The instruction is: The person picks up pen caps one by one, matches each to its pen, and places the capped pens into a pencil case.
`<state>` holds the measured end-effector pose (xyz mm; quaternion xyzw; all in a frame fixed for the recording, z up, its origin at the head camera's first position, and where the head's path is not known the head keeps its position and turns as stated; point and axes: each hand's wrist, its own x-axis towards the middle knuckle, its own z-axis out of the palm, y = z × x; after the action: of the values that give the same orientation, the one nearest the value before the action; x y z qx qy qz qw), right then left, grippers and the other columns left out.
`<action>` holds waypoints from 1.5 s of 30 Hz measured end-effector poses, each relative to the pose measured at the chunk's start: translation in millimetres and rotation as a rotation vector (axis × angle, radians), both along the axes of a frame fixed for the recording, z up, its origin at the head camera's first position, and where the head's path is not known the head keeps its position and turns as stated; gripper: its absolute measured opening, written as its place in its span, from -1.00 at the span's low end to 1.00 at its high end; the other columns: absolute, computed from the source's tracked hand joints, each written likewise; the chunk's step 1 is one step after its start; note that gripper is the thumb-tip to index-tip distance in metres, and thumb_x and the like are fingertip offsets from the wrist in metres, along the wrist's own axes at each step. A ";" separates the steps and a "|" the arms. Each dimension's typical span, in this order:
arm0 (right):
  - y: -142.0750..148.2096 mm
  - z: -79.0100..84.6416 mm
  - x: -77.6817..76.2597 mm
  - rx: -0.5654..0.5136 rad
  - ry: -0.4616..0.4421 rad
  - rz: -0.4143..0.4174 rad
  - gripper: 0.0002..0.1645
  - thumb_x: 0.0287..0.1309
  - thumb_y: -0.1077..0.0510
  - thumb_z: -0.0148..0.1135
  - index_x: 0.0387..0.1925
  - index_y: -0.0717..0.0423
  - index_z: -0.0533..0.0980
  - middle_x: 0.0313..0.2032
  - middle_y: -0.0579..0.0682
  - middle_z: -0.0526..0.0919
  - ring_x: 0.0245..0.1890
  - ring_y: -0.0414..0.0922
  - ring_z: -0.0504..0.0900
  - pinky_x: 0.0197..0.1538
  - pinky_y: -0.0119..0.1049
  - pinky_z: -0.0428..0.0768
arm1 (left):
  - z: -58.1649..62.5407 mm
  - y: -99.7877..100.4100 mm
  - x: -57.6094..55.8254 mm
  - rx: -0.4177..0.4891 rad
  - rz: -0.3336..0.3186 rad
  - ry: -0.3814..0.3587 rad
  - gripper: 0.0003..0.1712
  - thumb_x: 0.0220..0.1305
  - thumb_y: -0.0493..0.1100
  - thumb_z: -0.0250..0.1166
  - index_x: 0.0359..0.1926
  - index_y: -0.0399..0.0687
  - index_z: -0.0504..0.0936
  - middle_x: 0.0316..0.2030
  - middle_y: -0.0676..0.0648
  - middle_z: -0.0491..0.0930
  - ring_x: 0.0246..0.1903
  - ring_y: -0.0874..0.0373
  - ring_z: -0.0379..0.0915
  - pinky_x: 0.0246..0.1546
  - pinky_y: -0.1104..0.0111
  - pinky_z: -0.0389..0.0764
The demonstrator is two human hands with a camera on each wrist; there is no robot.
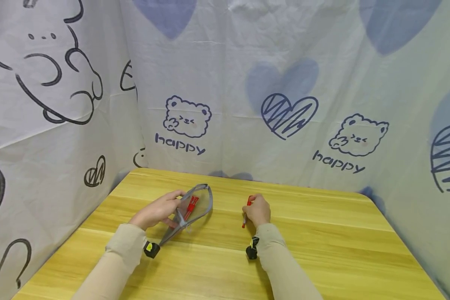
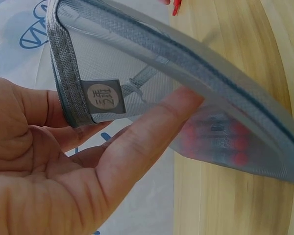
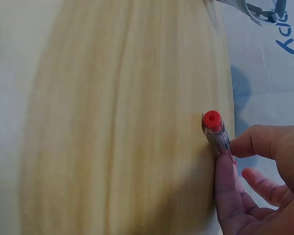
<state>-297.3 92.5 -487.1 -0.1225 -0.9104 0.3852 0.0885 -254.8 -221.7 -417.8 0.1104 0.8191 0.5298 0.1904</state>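
My left hand (image 1: 160,210) holds a grey mesh zip pouch (image 2: 108,68), thumb on one side and fingers behind the other. The pouch's mouth gapes toward the right in the head view, its zip edge curving in a loop. Inside lie several red pens (image 1: 191,204), their red ends blurred through the mesh in the left wrist view. To the right, my right hand (image 1: 258,209) pinches a red-capped pen (image 3: 217,134) between thumb and fingers. The pen has a clear barrel and a red end plug, and it slants close over the table.
The yellow wood-grain table (image 1: 322,246) spreads under both hands. A white cloth (image 1: 225,83) printed with hearts and bears hangs behind its far edge and along both sides. Each wrist bears a small black camera (image 1: 151,249).
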 end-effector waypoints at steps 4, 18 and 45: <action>-0.6 2.3 1.5 0.010 -0.029 0.011 -0.58 0.15 0.18 0.49 0.00 0.19 0.56 -0.24 0.17 0.73 -0.25 0.11 0.67 -0.02 0.01 0.66 | -0.6 0.4 0.5 -0.002 -0.009 0.003 -0.52 0.65 -0.21 -0.23 0.41 -0.24 0.38 0.14 -0.45 0.55 -0.01 -0.15 0.66 -0.15 0.02 0.82; 13.8 2.8 -1.2 -0.485 -0.049 0.040 -0.50 0.25 0.26 0.35 0.20 0.33 0.54 -0.37 0.11 0.74 -0.66 -0.21 0.58 -0.53 -0.38 0.59 | -3.2 -1.3 -1.5 0.001 -0.001 -0.005 -0.55 0.66 -0.20 -0.23 0.37 -0.22 0.39 0.04 -0.42 0.56 -0.12 -0.05 0.65 -0.17 0.03 0.81; 13.2 23.0 12.9 -0.912 -0.082 0.091 -0.25 0.33 0.37 0.21 0.52 0.24 0.30 -0.13 0.08 0.59 -0.32 -0.20 0.62 -0.31 -0.43 0.67 | -4.3 0.2 -1.6 0.008 0.006 -0.016 -0.54 0.65 -0.20 -0.22 0.40 -0.21 0.37 0.06 -0.43 0.54 -0.12 -0.08 0.65 -0.16 0.02 0.81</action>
<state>-284.4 105.7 -464.1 -0.1238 -0.6551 0.7449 -0.0274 -256.4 -221.5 -422.1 0.1044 0.8157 0.5346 0.1947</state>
